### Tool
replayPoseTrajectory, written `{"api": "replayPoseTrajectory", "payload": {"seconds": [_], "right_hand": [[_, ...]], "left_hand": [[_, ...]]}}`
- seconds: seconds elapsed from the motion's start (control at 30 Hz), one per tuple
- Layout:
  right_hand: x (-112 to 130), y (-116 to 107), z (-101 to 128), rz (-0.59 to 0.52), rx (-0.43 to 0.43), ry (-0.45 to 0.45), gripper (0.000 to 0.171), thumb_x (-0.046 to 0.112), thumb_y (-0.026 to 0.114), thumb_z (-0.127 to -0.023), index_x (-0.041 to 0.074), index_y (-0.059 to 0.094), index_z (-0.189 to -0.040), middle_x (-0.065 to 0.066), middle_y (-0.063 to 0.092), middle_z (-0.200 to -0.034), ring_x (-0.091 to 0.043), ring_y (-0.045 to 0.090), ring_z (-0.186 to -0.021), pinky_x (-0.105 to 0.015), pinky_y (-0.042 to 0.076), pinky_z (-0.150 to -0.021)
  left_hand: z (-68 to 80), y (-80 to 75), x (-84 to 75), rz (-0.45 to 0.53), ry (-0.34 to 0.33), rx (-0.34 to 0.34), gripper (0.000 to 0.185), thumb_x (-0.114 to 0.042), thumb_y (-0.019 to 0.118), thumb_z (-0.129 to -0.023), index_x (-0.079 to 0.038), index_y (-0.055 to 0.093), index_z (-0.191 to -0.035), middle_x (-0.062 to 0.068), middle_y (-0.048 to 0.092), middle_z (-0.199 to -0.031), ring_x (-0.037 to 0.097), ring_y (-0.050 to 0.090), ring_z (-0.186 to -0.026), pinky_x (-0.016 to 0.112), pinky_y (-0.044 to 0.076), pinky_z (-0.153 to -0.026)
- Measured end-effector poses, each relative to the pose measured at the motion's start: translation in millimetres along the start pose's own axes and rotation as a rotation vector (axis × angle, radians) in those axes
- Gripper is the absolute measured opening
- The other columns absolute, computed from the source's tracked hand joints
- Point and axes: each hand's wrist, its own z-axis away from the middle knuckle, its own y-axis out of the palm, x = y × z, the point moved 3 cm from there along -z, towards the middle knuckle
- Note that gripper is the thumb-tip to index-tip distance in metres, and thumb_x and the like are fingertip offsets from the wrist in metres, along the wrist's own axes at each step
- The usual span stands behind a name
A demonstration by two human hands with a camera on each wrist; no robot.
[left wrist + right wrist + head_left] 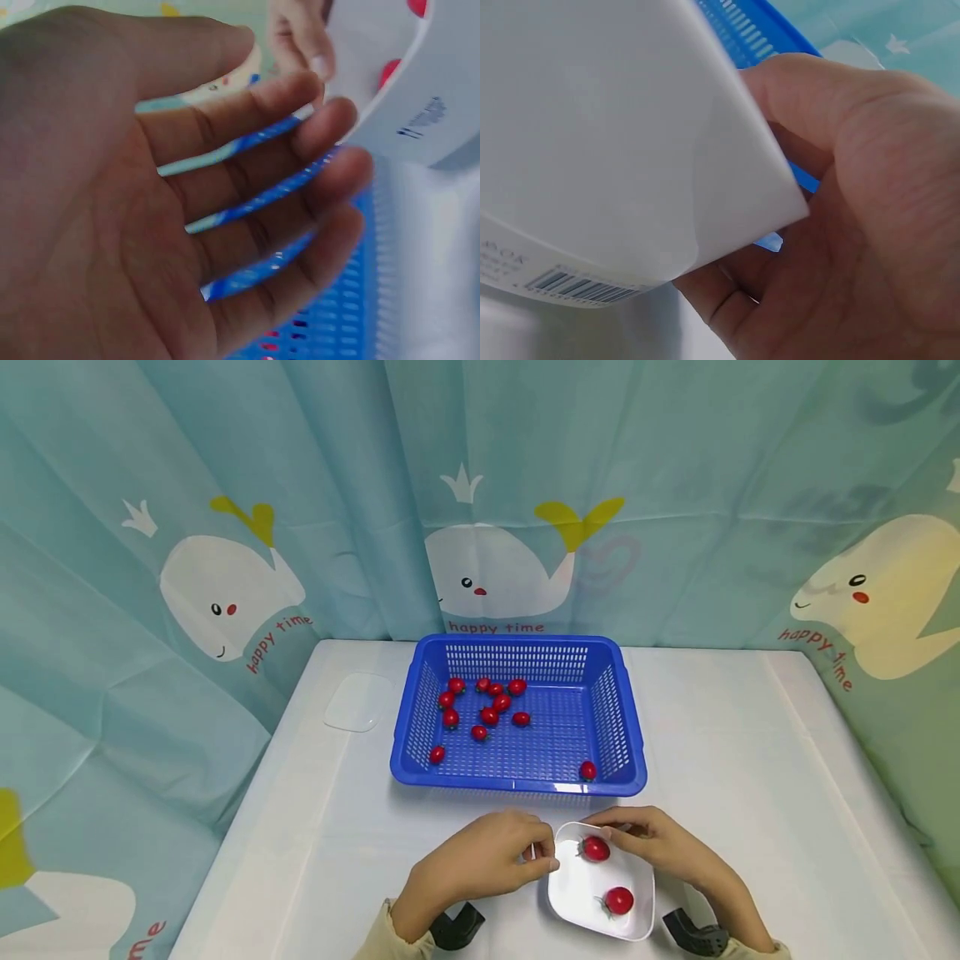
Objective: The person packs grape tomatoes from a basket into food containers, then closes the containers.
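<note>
A white square plastic container (577, 893) with rounded corners holds two red cherry tomatoes, one near its far side (596, 849) and one nearer the front (618, 901). My right hand (675, 847) grips the container's far right corner, thumb at the rim, other fingers around the outside. In the right wrist view, the container's white wall (615, 135) bears a barcode label and appears tilted. My left hand (487, 856) is beside the left rim, fingertips right at the edge. Its palm (135, 225) faces the left wrist camera, fingers spread, loosely bent and holding nothing.
Behind the container stands a blue perforated basket (517, 786) with several cherry tomatoes, mostly on its left side, and one (588, 770) at the front right. A clear lid (358, 702) lies left of the basket on the white tabletop. Whale-print curtains (675, 568) enclose the table.
</note>
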Motion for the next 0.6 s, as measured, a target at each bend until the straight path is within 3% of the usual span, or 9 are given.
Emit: {"api": "replayPoseTrajectory", "payload": {"seconds": [0.27, 0.6], "right_hand": [[6, 8, -7, 0.000, 0.020, -0.003, 0.028, 0.019, 0.059, -0.106, 0.009, 0.073, -0.128, -0.013, 0.075, -0.123, -0.007, 0.066, -0.099, -0.020, 0.056, -0.084], [8, 18, -15, -0.012, 0.019, -0.036, 0.026, 0.018, 0.061, -0.105, 0.009, 0.075, -0.125, -0.012, 0.077, -0.119, -0.007, 0.067, -0.099, -0.021, 0.056, -0.085]], "left_hand": [[4.4, 19.2, 14.6, -0.057, -0.189, -0.040, 0.026, -0.037, 0.071, -0.099, -0.022, 0.066, -0.077, -0.016, 0.052, -0.068, 0.001, 0.045, -0.062, 0.018, 0.040, -0.058], [3.5, 37.8, 28.9, 0.039, -0.195, -0.095, 0.034, -0.034, 0.068, -0.099, -0.023, 0.056, -0.069, -0.015, 0.046, -0.063, 0.000, 0.040, -0.058, 0.018, 0.033, -0.055]]}}
